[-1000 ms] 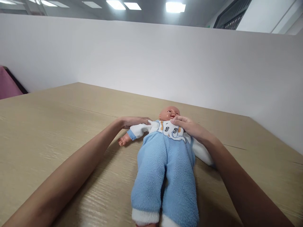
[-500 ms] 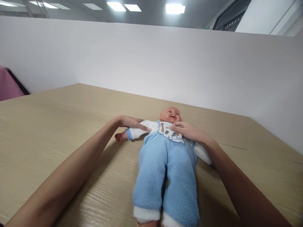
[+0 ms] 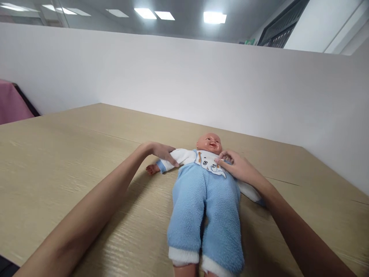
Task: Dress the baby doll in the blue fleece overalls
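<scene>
A baby doll (image 3: pixel 208 144) lies on its back, its head away from me. It wears fluffy light-blue overalls (image 3: pixel 187 207) over a white top, with a cartoon animal face on the bib (image 3: pixel 208 163). My left hand (image 3: pixel 163 152) is around the doll's white sleeve (image 3: pixel 184 154), thumb on the near side and fingers partly hidden behind. At the upper right of the bib, my right hand (image 3: pixel 233 163) has its fingers curled and its thumb against the doll's clothes. Exactly what lies between those fingertips is hidden. The doll's other sleeve (image 3: pixel 248 191) passes under my right wrist.
The doll rests on a light wood-grain table (image 3: pixel 86 154) with thin seams. A white partition (image 3: pixel 173 77) rises behind the table's far edge. Pink cloth (image 3: pixel 13 102) over something dark-edged shows at far left.
My right hand has shifted slightly right across the bib, its fingers more curled. My left hand has slid a little along the sleeve. The whole view has tilted slightly.
</scene>
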Available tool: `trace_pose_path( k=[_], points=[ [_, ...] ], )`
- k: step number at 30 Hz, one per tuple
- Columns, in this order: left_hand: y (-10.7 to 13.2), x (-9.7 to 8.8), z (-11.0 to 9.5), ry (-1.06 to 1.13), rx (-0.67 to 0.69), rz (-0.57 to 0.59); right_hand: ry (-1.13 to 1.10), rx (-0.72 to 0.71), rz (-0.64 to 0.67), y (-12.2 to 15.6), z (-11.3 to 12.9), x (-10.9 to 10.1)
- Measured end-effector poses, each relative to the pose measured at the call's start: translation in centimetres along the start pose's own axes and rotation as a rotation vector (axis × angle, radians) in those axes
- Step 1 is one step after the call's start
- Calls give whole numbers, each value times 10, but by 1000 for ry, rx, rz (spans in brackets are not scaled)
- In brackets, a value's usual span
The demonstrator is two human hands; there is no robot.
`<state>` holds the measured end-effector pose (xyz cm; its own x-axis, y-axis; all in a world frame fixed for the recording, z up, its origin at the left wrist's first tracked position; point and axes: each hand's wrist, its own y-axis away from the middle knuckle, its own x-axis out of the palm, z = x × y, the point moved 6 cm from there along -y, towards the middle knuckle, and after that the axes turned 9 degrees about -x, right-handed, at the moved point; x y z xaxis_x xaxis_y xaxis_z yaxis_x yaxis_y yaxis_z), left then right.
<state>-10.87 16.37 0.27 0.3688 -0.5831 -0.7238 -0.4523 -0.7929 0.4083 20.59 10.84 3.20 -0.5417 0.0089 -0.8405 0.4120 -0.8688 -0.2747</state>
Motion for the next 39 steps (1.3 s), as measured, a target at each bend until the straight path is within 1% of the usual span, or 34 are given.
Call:
trace_pose_path(
  k=[2, 3, 4, 6, 8, 9, 10, 12, 13, 14, 15, 16, 18, 20, 21, 23, 24, 26, 28, 30, 33, 35, 37, 39],
  points=[
    [0, 2, -1, -10, -27, 50, 30, 6, -79, 25, -13, -7],
    [0, 1, 0, -38, -50, 55, 51, 22, -103, 42, -22, -10],
    [0, -2, 2, -78, -78, 41, 81, 50, -122, 59, -32, -13],
    [4, -11, 4, -163, -136, -5, 131, 70, -109, 96, -52, -16],
    [11, -21, -2, -223, -146, -84, 158, 63, -108, 128, -69, -18],
    [16, -26, -9, -250, -118, -151, 164, 71, -119, 141, -76, -18],
    [22, -30, -21, -280, -64, -234, 168, 80, -134, 151, -82, -19],
    [36, -30, -56, -332, 104, -408, 172, 92, -157, 163, -88, -19],
    [42, -25, -77, -335, 203, -473, 168, 89, -157, 165, -88, -19],
    [47, -17, -99, -319, 297, -511, 159, 79, -148, 166, -88, -18],
    [49, -7, -120, -293, 381, -527, 148, 65, -137, 165, -86, -18],
    [48, 5, -139, -269, 437, -531, 133, 52, -128, 163, -84, -17],
    [39, 31, -172, -292, 519, -526, 97, 39, -128, 162, -81, -18],
    [20, 54, -193, -383, 528, -509, 32, 53, -151, 163, -80, -19],
    [9, 64, -198, -423, 516, -487, -13, 67, -166, 164, -80, -19],
    [-11, 78, -201, -474, 489, -453, -101, 96, -200, 166, -80, -19],
    [-18, 83, -201, -479, 489, -454, -135, 110, -223, 167, -79, -19],
    [-24, 87, -200, -450, 533, -483, -187, 141, -283, 168, -78, -21],
    [-21, 90, -199, -378, 613, -500, -268, 170, -359, 166, -75, -22],
    [-14, 90, -200, -298, 674, -496, -429, 182, -438, 161, -70, -22],
    [-2, 90, -203, -245, 710, -502, -689, 147, -541, 143, -57, -20],
    [6, 90, -205, -240, 730, -507, -743, 104, -593, 125, -47, -21],
    [13, 89, -207, -230, 751, -526, -728, 70, -637, 105, -40, -20],
    [18, 89, -206, -212, 780, -553, -713, 42, -668, 87, -36, -15]
  ],
)
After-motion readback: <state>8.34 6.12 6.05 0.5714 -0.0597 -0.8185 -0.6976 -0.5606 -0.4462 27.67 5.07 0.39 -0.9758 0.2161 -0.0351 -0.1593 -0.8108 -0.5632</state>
